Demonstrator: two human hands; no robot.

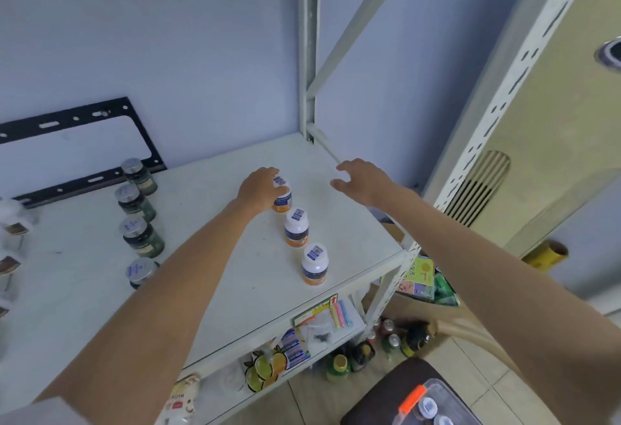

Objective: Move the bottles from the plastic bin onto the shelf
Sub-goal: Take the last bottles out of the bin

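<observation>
Three white bottles with orange bases stand in a row on the white shelf [235, 273]. My left hand [260, 189] grips the farthest bottle [282, 197] from the left side, and it stands upright on the shelf. The middle bottle [296, 228] and the nearest bottle [315, 264] stand free. My right hand [361, 179] hovers open above the shelf's right rear corner, holding nothing. The clear plastic bin [437, 406] with an orange latch sits at the bottom right, with bottle lids visible inside.
Several dark green jars with silver lids [137, 204] line the shelf's left side. A black metal bracket [84, 142] leans on the wall. Shelf uprights [309, 55] rise behind. Lower shelves and the floor hold packets and bottles. A brown stool [386, 397] carries the bin.
</observation>
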